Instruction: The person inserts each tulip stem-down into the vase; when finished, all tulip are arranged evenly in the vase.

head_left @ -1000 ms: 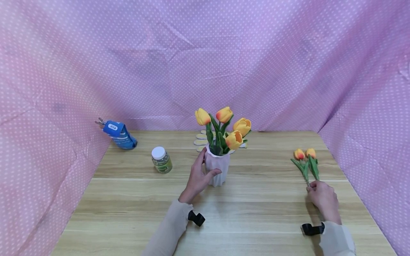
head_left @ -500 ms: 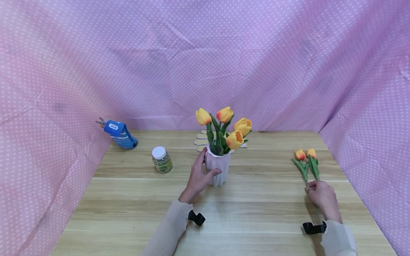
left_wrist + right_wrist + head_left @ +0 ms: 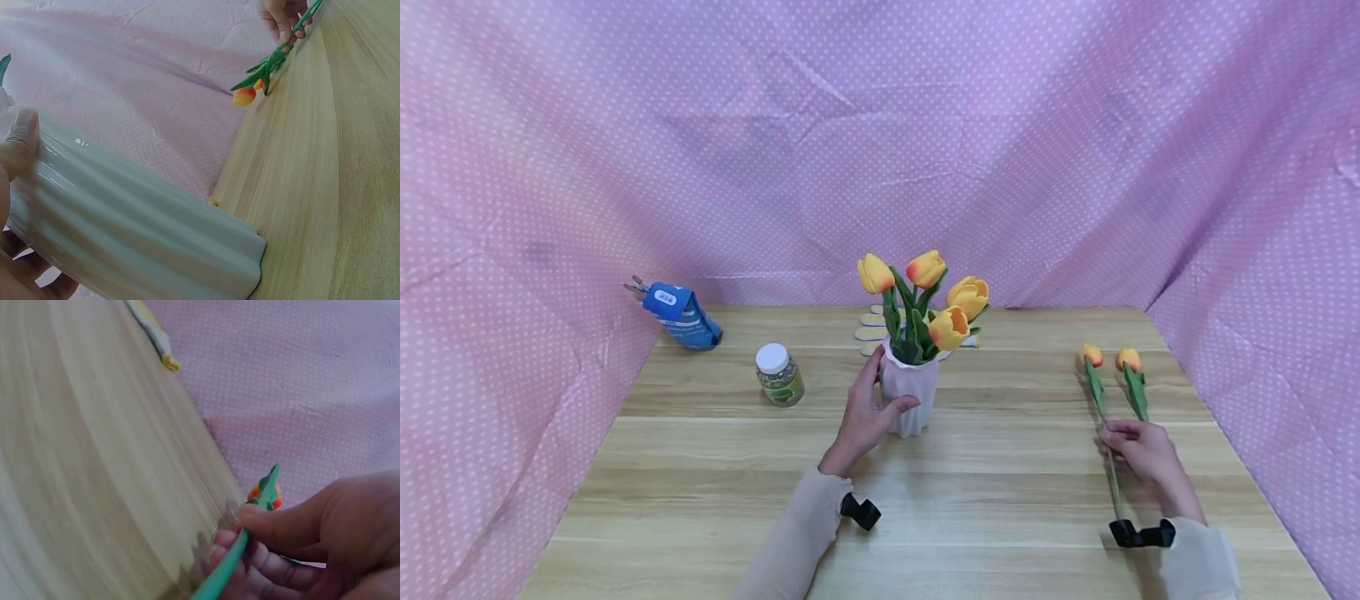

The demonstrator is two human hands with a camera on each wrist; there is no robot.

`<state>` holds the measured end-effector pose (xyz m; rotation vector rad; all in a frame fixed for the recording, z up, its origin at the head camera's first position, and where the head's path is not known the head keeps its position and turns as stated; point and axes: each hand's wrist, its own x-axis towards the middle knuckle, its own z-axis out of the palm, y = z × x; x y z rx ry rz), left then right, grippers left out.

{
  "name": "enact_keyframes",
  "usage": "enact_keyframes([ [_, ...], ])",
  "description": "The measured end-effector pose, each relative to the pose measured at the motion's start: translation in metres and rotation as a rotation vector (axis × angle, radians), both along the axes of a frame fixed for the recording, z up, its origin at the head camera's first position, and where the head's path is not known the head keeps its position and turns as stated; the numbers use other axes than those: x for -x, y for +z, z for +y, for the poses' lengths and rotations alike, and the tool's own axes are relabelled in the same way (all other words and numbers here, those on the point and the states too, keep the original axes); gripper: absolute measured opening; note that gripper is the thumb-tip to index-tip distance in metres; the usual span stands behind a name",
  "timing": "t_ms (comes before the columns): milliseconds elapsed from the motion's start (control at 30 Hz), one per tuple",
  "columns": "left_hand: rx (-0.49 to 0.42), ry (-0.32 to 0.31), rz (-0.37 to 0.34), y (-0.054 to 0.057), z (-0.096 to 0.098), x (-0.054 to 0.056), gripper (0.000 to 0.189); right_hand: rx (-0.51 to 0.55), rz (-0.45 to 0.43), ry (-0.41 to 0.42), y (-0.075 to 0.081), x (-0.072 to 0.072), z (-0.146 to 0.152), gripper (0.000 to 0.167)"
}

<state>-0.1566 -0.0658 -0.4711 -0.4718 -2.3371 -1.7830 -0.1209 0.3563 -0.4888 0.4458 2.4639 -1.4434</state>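
Note:
My left hand (image 3: 862, 418) grips the side of a white fluted vase (image 3: 913, 393), thumb across its front. Several yellow-orange tulips (image 3: 950, 327) stand in the vase with green leaves. In the left wrist view the glossy ribbed vase (image 3: 125, 206) fills the lower left, its base at the tabletop. At the right, my right hand (image 3: 1146, 457) pinches the green stem of a tulip (image 3: 1092, 357) between thumb and fingers. A second tulip (image 3: 1128, 361) lies on the table beside it, its lower stem hidden behind the hand. The right wrist view shows the pinched stem (image 3: 223, 567) close up.
Behind the vase lies a white-and-yellow glove (image 3: 871, 332), partly covered. A lidded jar (image 3: 780, 377) stands left of the vase, and a blue bag (image 3: 683, 316) with a clip lies farther back left. A pink dotted cloth (image 3: 880, 150) hangs around the wooden table (image 3: 1000, 517).
The right hand has drawn one tulip leftward, apart from the other, and its long stem now shows below the fingers. The left hand and vase have stayed put.

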Motion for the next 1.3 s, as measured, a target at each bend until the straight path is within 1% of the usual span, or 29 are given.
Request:
enact_keyframes([
  [67, -0.002, 0.000, -0.001, 0.000, 0.000, 0.000, 0.092, 0.072, 0.008, -0.006, -0.002, 0.000, -0.001, 0.044],
  [167, -0.007, -0.002, -0.001, 0.000, 0.000, 0.001, 0.092, 0.150, 0.024, -0.025, -0.006, 0.001, -0.002, 0.039],
  [300, -0.014, -0.009, -0.002, 0.000, 0.000, 0.001, 0.091, 0.262, 0.043, -0.046, -0.011, 0.002, -0.002, 0.025],
  [400, -0.012, -0.010, 0.000, 0.000, 0.000, 0.000, 0.091, 0.322, 0.051, -0.046, -0.013, 0.002, -0.002, 0.016],
  [500, -0.007, -0.007, 0.003, 0.000, 0.000, 0.000, 0.091, 0.388, 0.060, -0.050, -0.013, 0.002, -0.004, 0.010],
  [633, 0.001, -0.001, 0.001, 0.000, 0.000, 0.000, 0.092, 0.498, 0.081, -0.040, -0.013, 0.001, -0.007, 0.018],
  [833, 0.001, 0.001, -0.003, 0.000, 0.001, 0.000, 0.092, 0.677, 0.130, -0.037, -0.016, 0.001, -0.011, 0.019],
  [967, 0.003, 0.002, 0.001, -0.001, 0.001, 0.000, 0.092, 0.801, 0.157, -0.037, -0.018, 0.001, -0.013, 0.023],
  [1167, 0.002, -0.001, -0.008, -0.002, 0.000, 0.001, 0.094, 0.910, 0.203, -0.039, -0.020, 0.002, -0.018, 0.023],
  [1300, 0.007, -0.002, -0.007, -0.002, 0.000, 0.001, 0.094, 0.945, 0.230, -0.039, -0.020, 0.003, -0.019, 0.026],
])
